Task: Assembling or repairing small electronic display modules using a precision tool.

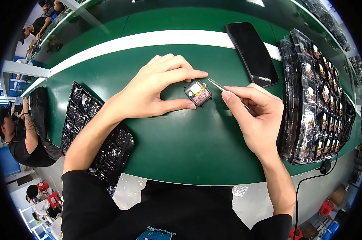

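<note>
A small square electronic device with a dark rim lies on the green tabletop, its inside showing a white part, yellow tape and a pinkish circuit board. My left hand curves around it from the left, with thumb and forefinger stretched apart at its lower and upper edges. Whether the fingertips grip the device is hard to see; the thumb tip looks close to its rim. In my right hand is a pair of metal tweezers, pinched between thumb and forefinger. Their tips point at the device's upper right corner, slightly apart from it.
Stacked clear plastic trays holding several similar devices stand at the right. A black phone lies across the white strip at the back. Black moulded trays sit under my left forearm. A cable hangs at the right edge. Other people work at far left.
</note>
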